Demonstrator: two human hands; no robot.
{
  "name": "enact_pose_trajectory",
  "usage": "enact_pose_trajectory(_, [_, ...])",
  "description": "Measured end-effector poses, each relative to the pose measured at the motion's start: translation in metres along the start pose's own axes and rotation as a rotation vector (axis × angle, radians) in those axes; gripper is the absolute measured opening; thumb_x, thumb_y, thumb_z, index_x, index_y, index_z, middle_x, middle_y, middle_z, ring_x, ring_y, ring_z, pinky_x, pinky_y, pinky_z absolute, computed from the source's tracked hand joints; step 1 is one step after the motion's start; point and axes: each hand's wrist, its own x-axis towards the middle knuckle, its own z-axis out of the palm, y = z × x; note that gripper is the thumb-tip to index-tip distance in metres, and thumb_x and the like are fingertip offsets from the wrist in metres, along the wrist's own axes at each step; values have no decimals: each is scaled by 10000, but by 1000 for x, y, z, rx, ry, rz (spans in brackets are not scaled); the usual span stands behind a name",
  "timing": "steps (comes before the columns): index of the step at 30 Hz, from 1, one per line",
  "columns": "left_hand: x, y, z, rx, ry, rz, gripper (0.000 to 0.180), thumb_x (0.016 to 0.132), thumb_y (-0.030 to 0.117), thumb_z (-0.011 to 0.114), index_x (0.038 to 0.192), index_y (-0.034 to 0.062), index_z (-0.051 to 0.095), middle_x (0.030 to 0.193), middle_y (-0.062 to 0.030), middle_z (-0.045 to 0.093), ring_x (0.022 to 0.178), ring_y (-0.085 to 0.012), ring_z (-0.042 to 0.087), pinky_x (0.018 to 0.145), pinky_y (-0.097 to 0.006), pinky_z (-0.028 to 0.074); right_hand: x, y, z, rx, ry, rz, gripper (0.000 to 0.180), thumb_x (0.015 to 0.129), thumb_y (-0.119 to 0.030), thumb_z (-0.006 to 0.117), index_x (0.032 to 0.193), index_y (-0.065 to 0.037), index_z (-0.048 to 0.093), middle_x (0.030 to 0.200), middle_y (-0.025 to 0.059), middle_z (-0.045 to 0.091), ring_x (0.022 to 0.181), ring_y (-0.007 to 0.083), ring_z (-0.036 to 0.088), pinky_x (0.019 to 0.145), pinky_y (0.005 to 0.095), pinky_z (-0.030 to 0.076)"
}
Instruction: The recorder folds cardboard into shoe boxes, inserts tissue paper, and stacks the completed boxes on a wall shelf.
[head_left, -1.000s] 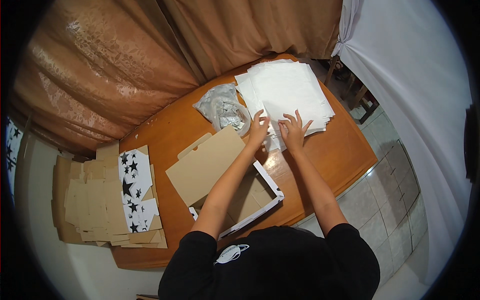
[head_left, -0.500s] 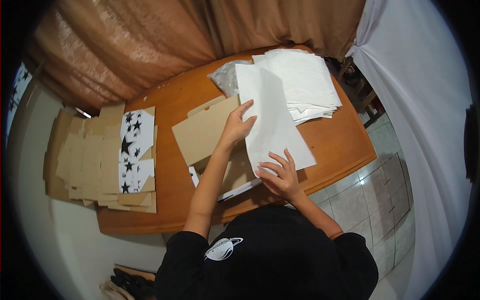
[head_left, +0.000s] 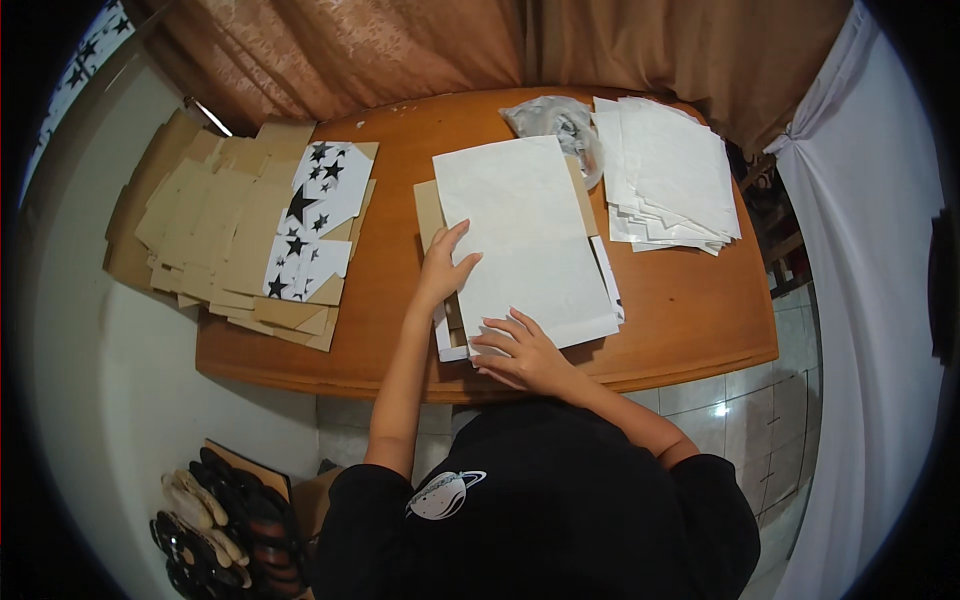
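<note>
A white sheet of paper [head_left: 520, 230] lies over an open cardboard box [head_left: 455, 353] near the front of the table. My left hand [head_left: 440, 268] rests at the sheet's left edge, thumb and fingers apart. At the near left corner of the sheet is my right hand [head_left: 525, 355], its fingers spread across the edge. The box's raised brown lid [head_left: 426, 205] shows behind the paper, and a white flap with a dark print [head_left: 607, 275] sticks out on the right. The paper hides most of the box's inside.
Flattened cardboard boxes [head_left: 225, 215] are stacked at the table's left, with a white star-printed piece [head_left: 310, 230] on top. A stack of white sheets [head_left: 670, 175] lies at the back right beside a clear plastic bag [head_left: 560, 125]. Shoes [head_left: 215, 520] stand at the lower left.
The white sheet has come down over the box, turned straighter, with both hands following it. My view has shifted, so the table and stacks appear further right.
</note>
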Motion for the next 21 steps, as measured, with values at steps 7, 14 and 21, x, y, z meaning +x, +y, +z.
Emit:
enact_pose_trajectory(7, [-12, 4, 6, 534, 336, 79, 487, 799, 241, 606, 1231, 55, 478, 1340, -205, 327, 1205, -417, 309, 966, -514, 278, 18, 56, -32, -110, -4, 189, 294, 776, -243, 627, 1064, -188, 605, 1206, 49, 509, 1208, 270, 399, 1009, 542, 235])
enact_pose_trajectory(14, [-18, 11, 34, 668, -114, 385, 591, 854, 359, 520, 1363, 141, 314, 1453, -156, 161, 1323, -371, 164, 1019, -587, 144, 14, 122, -33, -529, -247, 424, 667, 831, -415, 527, 1392, -178, 255, 1446, 149, 191, 1328, 389, 150, 971, 681, 67])
enact_pose_trajectory(21, [-20, -15, 36, 887, -240, 486, 642, 842, 480, 474, 1387, 204, 277, 1470, -116, 131, 1353, -314, 101, 1019, -616, 83, 0, 119, -15, -549, -315, 398, 766, 782, -440, 577, 1406, -186, 212, 1470, 120, 126, 1347, 344, 114, 945, 705, -25])
